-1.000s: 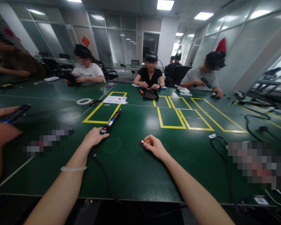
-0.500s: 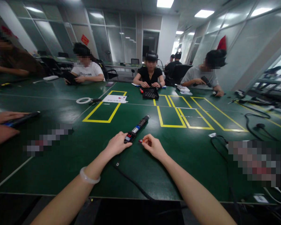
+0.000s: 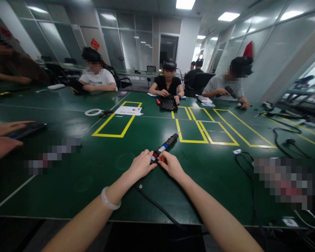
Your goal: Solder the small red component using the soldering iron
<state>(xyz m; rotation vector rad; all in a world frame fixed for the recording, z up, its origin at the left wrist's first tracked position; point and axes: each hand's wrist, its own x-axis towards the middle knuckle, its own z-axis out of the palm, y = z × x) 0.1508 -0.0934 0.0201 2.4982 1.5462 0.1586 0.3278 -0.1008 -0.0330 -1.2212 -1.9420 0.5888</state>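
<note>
My left hand (image 3: 142, 164) is wrapped round the near end of a dark power tool (image 3: 166, 143), whose casing looks open, with blue, silver and red parts showing inside. The tool points up and to the right, its thin tip toward the yellow tape. Beside its near end, my right hand (image 3: 172, 164) pinches a small red part (image 3: 160, 159), mostly covered by the fingers and close against the tool. A black cable (image 3: 157, 206) with a small ring at its end lies below my hands.
Yellow tape rectangles (image 3: 194, 141) mark the green table (image 3: 99, 189). A paper sheet (image 3: 128, 111) and a white ring (image 3: 93, 112) lie beyond my left hand. Across the table a person works at a black tray (image 3: 169, 104). A co-worker's hands (image 3: 7, 138) are at the left.
My left hand and the tool have moved right. The red part in my right hand is now against the tool's near end, where a gap was before.
</note>
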